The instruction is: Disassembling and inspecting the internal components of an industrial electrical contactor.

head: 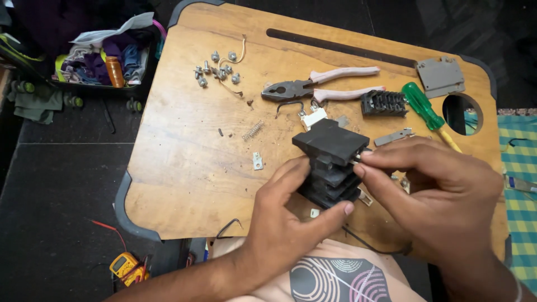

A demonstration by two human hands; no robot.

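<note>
Both hands on one black ribbed block (330, 162), centre frame: left hand (291, 215) cups it from below, right hand (442, 190) pinches its upper right edge; behind sit one pliers (313, 88), one green screwdriver (425, 109)

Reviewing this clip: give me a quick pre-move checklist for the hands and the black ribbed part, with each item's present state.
1. Left hand supports the black ribbed block from below and the side: ok.
2. Right hand fingertips pinch at a small metal piece on the block's right edge: ok; whether it is seated, cannot tell.
3. Block held above the wooden lap table, not resting on it: cannot tell.
4. Pliers and green-handled screwdriver lie on the table beyond the hands: ok.
5. Loose screws grouped at the far left, away from the edge: ok.
6. Small spring and metal clips lie scattered loose: not ok.
</note>
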